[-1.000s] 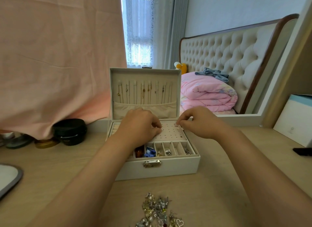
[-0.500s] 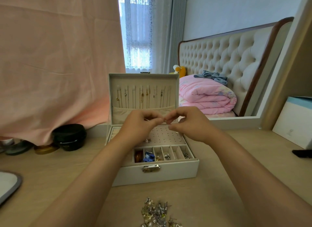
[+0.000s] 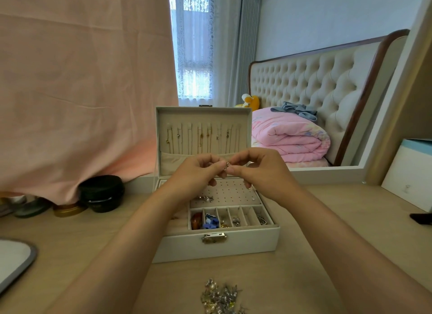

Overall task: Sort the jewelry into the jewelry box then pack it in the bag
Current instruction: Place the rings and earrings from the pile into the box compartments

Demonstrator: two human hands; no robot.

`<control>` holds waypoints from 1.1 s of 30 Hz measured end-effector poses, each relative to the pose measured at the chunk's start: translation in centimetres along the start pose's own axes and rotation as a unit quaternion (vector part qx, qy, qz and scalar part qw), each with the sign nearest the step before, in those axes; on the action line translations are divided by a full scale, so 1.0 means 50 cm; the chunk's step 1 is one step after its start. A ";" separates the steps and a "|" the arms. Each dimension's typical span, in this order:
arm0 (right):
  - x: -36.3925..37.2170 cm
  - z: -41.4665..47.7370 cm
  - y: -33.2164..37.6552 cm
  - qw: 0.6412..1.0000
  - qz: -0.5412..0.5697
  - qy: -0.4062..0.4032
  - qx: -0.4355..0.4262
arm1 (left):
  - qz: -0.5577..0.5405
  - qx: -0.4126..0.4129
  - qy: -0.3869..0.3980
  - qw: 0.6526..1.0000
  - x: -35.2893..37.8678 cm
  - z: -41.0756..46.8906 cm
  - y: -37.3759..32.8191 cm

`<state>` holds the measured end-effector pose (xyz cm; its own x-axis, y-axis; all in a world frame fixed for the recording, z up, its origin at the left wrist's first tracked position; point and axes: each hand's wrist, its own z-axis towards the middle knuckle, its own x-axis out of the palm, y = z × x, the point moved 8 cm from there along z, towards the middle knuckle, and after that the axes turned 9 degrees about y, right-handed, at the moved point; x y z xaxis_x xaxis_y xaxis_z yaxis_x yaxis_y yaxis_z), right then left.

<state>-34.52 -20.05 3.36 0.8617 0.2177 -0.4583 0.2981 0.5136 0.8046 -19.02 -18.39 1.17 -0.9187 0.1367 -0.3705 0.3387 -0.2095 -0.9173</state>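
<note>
- Presently in hand: one small metallic piece [image 3: 227, 165], probably an earring, held in the air above the far half of the open jewelry box [image 3: 245, 240], in front of the upright lid [image 3: 203, 113].
- Grip, left hand [image 3: 198, 171]: fingers curled, thumb and forefinger pinching the piece from the left.
- Grip, right hand [image 3: 261, 171]: likewise curled, pinching the same piece from the right. The fingertips of both hands meet at it.
- Piece, orientation: too small to tell its long axis or which way any post points.
- Box, orientation: the long axis runs left to right across the tabletop [image 3: 327, 220]. The clasp side faces the person and the opening faces up. The lid is hinged on the far side, with necklaces [image 3: 201, 136] hanging down its lining.
- Box, contents: a perforated stud panel [image 3: 233, 193] with a loose earring [image 3: 206, 198] lying near its left edge. In front of it is a row of small compartments [image 3: 247, 216], most of them holding items.
- Unsorted stock: a pile of jewelry [image 3: 221, 297] on the tabletop, near the person and apart from the box.
- Risk 1: the piece could slip from the two pinches, most likely if the hands are working a backing off. It would probably drop into the box, but it could land in the wrong compartment or bounce onto the tabletop.
- Risk 2: a freed backing is tiny and could be lost among the compartments.
- Risk 3: a forearm lowered over the pile could scatter it.
- Bag: none in view, so packing is judged to be far off.
</note>
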 end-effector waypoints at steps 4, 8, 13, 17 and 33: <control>0.001 0.000 0.013 1.000 -0.007 -0.019 -0.018 | 0.015 0.003 0.006 1.000 -0.007 -0.001 -0.003; 0.010 0.000 0.032 0.998 -0.003 -0.031 -0.047 | 0.017 0.010 0.001 1.000 -0.017 -0.004 -0.014; 0.028 0.000 0.039 0.998 -0.009 -0.029 -0.056 | 0.022 0.019 -0.005 1.000 -0.035 -0.011 -0.021; 0.028 -0.002 0.037 0.997 -0.021 -0.045 -0.063 | 0.045 0.017 0.002 0.999 -0.034 -0.015 -0.023; 0.092 0.007 0.004 0.955 -0.295 0.021 -0.001 | 0.370 -0.027 0.033 0.928 -0.080 -0.047 0.024</control>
<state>-30.37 -19.23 1.54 0.5272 -0.0773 -0.8462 0.7259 0.5587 0.4012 -14.48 -16.92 1.23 -0.4165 0.0339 -0.9085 0.8832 -0.2220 -0.4131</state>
